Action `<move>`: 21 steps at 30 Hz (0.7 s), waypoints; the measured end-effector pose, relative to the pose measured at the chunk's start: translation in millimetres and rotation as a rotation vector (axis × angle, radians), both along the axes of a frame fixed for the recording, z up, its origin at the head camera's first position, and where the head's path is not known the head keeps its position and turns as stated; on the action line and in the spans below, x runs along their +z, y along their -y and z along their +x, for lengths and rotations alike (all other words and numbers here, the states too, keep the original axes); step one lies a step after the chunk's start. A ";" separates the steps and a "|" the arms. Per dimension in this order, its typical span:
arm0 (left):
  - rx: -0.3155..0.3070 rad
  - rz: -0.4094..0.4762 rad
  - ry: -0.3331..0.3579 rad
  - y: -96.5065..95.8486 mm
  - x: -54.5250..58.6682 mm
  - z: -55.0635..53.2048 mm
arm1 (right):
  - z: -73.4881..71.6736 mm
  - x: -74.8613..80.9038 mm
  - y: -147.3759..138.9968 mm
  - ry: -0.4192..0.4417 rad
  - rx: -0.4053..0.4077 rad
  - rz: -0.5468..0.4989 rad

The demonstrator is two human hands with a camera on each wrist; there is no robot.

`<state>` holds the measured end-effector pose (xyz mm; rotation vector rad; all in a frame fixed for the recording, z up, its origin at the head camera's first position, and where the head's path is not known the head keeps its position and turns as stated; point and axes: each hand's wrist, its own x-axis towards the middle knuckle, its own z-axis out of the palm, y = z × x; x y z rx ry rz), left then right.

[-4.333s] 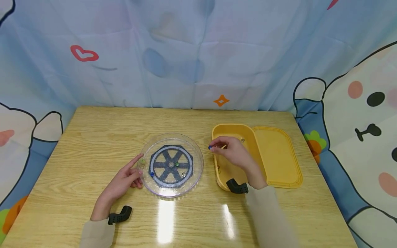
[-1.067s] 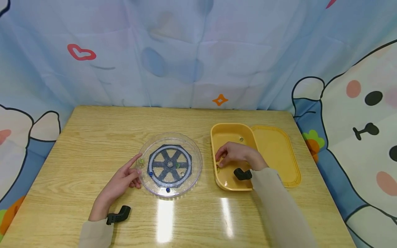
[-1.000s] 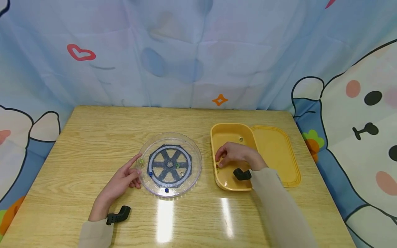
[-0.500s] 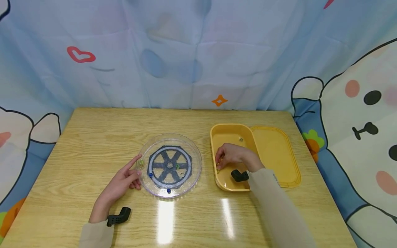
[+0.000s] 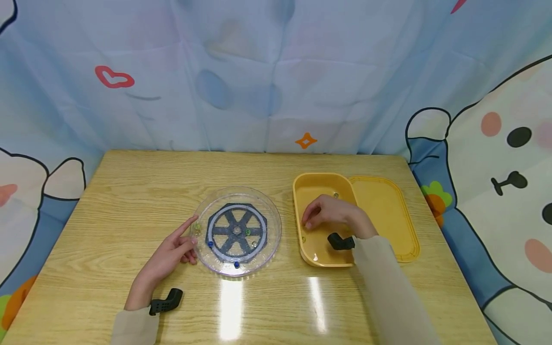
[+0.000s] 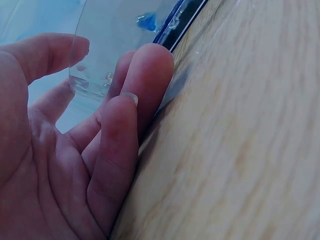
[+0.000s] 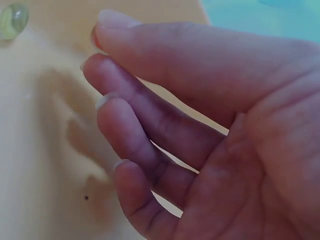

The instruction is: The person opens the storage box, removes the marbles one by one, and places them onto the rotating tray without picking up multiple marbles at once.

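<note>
In the head view, my left hand grips the left rim of a round clear dish, thumb over the wall and index finger along it. Inside the dish lie two blue marbles, a green marble, a clear marble and yellowish ones at the left, under my fingertips. My right hand is in the yellow box, thumb and index finger pinching a small marble; only a reddish-orange sliver of it shows in the right wrist view. A yellow-green marble lies close by on the box floor.
Another marble sits near the box's back. The yellow lid lies against the box's right side. A dark octagon with a wheel pattern shows within the dish. A patterned curtain hangs behind the wooden table.
The blue marble my right hand held earlier is in the dish. That hand has since reached to the box's left wall, pinched a reddish marble and lifted slightly. The left hand stays put.
</note>
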<state>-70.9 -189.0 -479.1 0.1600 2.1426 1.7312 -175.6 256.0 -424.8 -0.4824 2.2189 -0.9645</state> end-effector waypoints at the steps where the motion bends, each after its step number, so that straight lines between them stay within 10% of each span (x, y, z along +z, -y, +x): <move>1: 0.000 0.000 -0.001 -0.1 0.2 0.0 | 0.5 1.5 -0.9 -0.003 -0.015 -0.010; 21: 0.003 0.015 0.003 -0.2 -0.8 -0.3 | 19.6 24.4 1.1 -0.133 -0.184 -0.248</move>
